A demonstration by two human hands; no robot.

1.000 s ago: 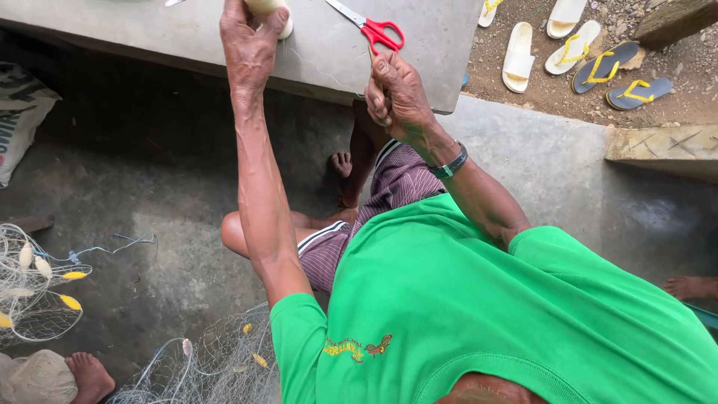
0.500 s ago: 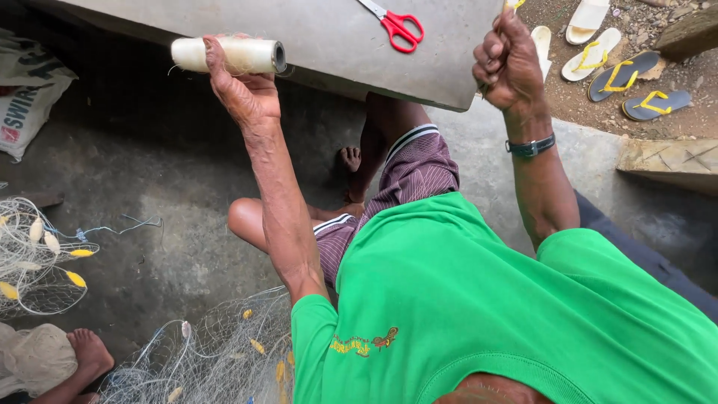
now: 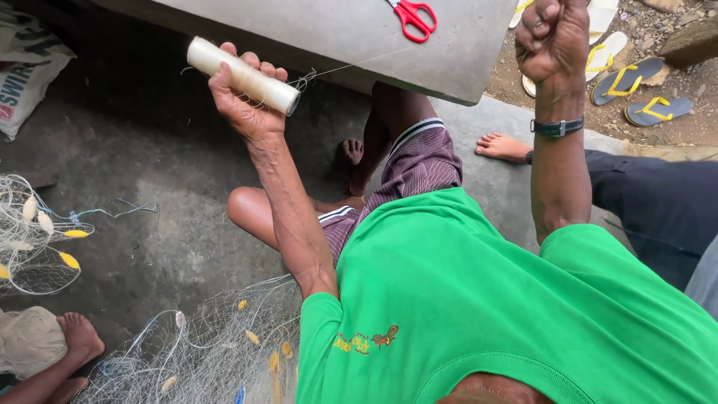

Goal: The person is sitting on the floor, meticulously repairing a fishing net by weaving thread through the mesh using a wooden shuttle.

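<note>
While left hand grips pale spool, white sack far-left.

The left hand gripped a white thread spool; the right hand was fisted near red scissors on the counter.

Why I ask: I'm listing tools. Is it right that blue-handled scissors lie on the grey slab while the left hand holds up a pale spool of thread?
Not quite: the head view shows the scissors have red handles, not blue. The rest stands: they lie on the grey slab, and the left hand holds up the pale spool of thread.
</note>
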